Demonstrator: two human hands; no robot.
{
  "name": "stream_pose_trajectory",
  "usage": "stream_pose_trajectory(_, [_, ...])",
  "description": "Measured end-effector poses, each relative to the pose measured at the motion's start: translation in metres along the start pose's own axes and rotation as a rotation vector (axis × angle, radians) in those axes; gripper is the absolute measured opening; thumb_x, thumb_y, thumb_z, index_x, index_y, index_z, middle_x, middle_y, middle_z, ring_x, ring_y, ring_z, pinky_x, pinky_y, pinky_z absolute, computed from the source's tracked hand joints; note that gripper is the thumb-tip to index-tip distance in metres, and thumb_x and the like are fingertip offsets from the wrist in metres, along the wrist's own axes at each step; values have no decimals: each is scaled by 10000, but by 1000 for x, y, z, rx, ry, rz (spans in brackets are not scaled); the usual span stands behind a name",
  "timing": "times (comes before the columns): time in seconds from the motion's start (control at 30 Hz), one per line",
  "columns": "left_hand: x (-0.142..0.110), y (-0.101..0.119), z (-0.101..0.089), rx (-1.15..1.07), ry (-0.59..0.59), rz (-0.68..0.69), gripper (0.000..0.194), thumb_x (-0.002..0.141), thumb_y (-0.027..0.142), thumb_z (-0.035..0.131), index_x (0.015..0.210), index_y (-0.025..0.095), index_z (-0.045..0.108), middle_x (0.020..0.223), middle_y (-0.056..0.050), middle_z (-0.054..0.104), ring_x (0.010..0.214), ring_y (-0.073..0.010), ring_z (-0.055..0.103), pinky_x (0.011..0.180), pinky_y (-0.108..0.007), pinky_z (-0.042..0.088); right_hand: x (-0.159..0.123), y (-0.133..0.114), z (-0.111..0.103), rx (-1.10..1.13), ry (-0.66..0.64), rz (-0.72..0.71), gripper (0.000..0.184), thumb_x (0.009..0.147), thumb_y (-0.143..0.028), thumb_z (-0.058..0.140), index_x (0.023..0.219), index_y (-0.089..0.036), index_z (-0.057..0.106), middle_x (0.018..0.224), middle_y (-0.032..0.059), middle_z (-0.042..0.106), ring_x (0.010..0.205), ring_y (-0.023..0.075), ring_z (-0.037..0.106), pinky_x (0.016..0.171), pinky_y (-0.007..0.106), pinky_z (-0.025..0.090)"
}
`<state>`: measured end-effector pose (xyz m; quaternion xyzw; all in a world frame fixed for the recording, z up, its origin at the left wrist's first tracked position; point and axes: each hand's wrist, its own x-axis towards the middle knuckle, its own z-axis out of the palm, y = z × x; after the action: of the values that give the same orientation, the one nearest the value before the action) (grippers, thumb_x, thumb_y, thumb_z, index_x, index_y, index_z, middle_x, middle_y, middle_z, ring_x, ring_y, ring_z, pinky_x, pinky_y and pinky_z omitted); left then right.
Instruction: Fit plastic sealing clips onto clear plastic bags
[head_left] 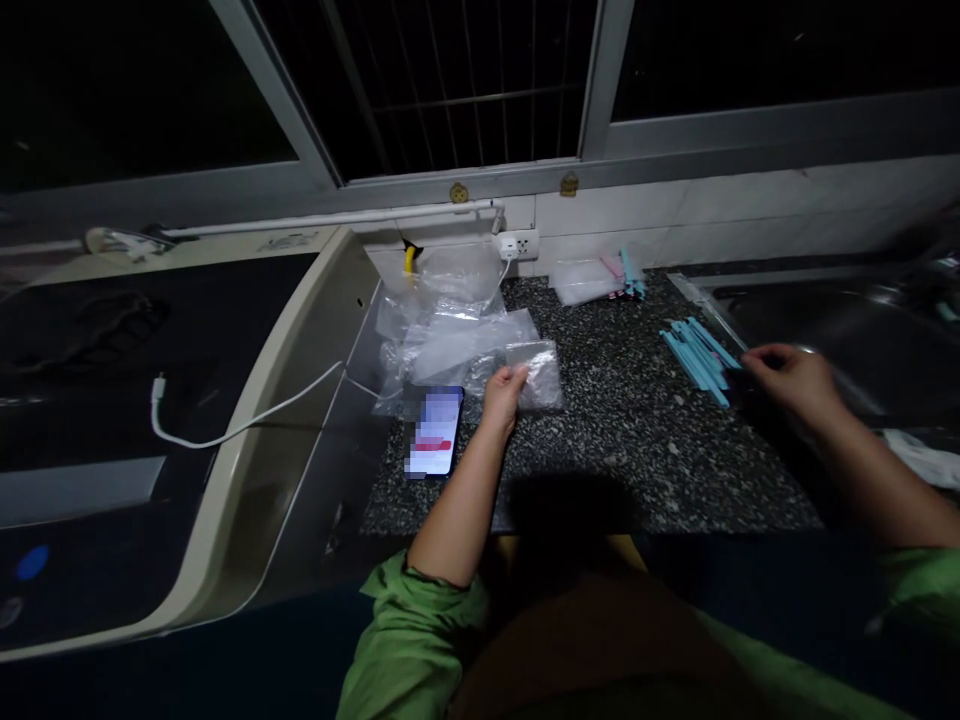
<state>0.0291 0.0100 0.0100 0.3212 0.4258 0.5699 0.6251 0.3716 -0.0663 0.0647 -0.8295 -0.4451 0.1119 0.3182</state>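
Observation:
My left hand (504, 395) pinches the edge of a small clear plastic bag (544, 378) between thumb and fingers. More clear bags (457, 345) lie loosely heaped behind and left of it. My right hand (796, 380) is closed, thumb against fingers, at the right end of a pile of light-blue plastic strips (694, 358), which look like bag sealing clips. Whether a strip is between those fingertips is too dark and small to make out. A phone (435, 432) with a lit screen lies left of my left forearm.
A washing machine (262, 400) stands on the left, with a white cable (247, 432) across it. Against the tiled wall, a bag (589, 280) lies beside pink and blue clips (630, 275). A charger (508, 247) sits in the socket. On the right is a metal sink (840, 300).

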Motion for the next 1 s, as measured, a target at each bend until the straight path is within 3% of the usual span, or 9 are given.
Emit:
stream_pose_trajectory(0.13, [0, 1, -1, 12, 24, -5, 280, 504, 326, 751, 580, 145, 551, 519, 54, 545, 486, -63, 446, 520, -198, 337, -5, 14, -11, -213, -58, 76, 195, 753, -261, 535, 867, -126, 619, 809, 119, 640, 611, 161, 496, 588, 290, 355])
stream_pose_trajectory(0.33, [1, 1, -2, -2, 23, -9, 291, 470, 333, 745, 573, 144, 550, 498, 47, 558, 473, -72, 455, 511, -202, 337, -14, 20, -4, -497, -187, 100, 328, 758, -407, 527, 967, -172, 620, 907, 130, 665, 745, 240, 582, 607, 303, 379])
stream_pose_trajectory(0.47, [1, 1, -2, 0, 28, -25, 260, 489, 314, 735, 584, 144, 563, 509, 36, 568, 482, -80, 461, 514, -210, 339, -15, 19, 1, -545, -241, 99, 419, 767, -487, 500, 1006, -161, 610, 962, 156, 666, 799, 260, 599, 619, 310, 403])
stream_pose_trajectory(0.77, [3, 1, -3, 2, 42, -47, 173, 568, 273, 699, 616, 153, 584, 549, 38, 577, 519, -98, 478, 554, -225, 365, -7, 17, 11, -681, -258, 71, 340, 761, -463, 492, 888, -197, 661, 839, 171, 688, 649, 266, 620, 524, 341, 421])
stream_pose_trajectory(1.0, [3, 2, -3, -1, 40, -41, 98, 614, 221, 649, 607, 145, 588, 541, 32, 565, 507, -96, 454, 560, -229, 353, -4, 11, 11, -745, -292, 111, 361, 785, -458, 469, 884, -186, 685, 886, 186, 685, 690, 277, 641, 514, 338, 428])
